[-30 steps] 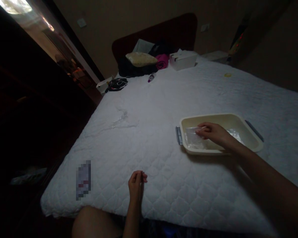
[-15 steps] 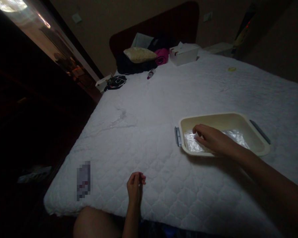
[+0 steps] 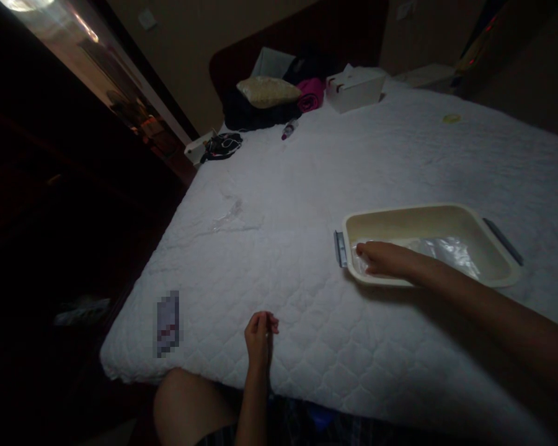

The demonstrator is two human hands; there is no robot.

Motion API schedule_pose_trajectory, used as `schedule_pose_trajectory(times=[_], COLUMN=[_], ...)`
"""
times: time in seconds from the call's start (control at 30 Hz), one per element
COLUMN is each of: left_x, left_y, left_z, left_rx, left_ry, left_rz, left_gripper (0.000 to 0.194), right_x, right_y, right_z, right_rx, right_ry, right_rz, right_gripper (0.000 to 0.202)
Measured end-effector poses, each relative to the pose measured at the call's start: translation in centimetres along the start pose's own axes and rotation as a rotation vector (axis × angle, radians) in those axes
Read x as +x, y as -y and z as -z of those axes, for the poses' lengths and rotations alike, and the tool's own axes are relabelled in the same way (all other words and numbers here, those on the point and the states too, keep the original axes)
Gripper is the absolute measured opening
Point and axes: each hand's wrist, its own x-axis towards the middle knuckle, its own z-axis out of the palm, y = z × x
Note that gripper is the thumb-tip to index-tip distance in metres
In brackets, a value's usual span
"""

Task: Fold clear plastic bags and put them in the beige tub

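A cream basin (image 3: 402,214) with grey side handles sits on the bed at the right. Flat, shiny clear plastic bags (image 3: 451,253) lie on its bottom. Inside the basin's left part, my right hand (image 3: 385,259) has its fingers closed at the left end of the clear plastic. Its forearm crosses the front rim and covers some of the plastic. My left hand (image 3: 260,331) is near the front edge of the bed, fingers curled together; whatever may be between them is too small to make out.
On the white quilted bed (image 3: 302,186) lie a crumpled clear wrapper (image 3: 230,215), a blurred-out flat item (image 3: 168,325), a small bottle (image 3: 289,129) and a yellow tape roll (image 3: 451,118). A white box (image 3: 356,91) and a cushion (image 3: 267,91) are near the headboard.
My right hand has lowered onto the plastic in the basin and its fingers have closed. The whole view has shifted slightly; my left hand keeps its curled pose.
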Motion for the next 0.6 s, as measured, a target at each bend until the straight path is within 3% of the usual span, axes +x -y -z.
schedule_pose_trajectory(times=[0.1, 0.23, 0.4, 0.5, 0.6], left_x=[0.0, 0.1, 0.1, 0.2, 0.3], left_y=[0.1, 0.2, 0.2, 0.3, 0.6], left_z=[0.1, 0.1, 0.1, 0.1, 0.0], left_rx=[-0.018, -0.023, -0.041, -0.048, -0.053], left_ry=[0.005, 0.018, 0.031, 0.038, 0.041], left_rz=[-0.009, -0.016, -0.033, -0.037, -0.035], left_gripper=[0.034, 0.033, 0.032, 0.032, 0.031], right_x=[-0.2, -0.8, -2.5, -3.2, -2.4], right_y=[0.7, 2.4, 6.2, 9.6, 13.1], right_z=[0.9, 3.0, 4.7, 3.5, -0.2], right_rx=[0.069, 0.105, 0.024, -0.071, -0.07], right_ry=[0.011, -0.077, -0.18, -0.335, -0.439], right_rz=[-0.029, -0.038, 0.013, 0.112, 0.276], right_gripper=[0.032, 0.023, 0.019, 0.022, 0.028])
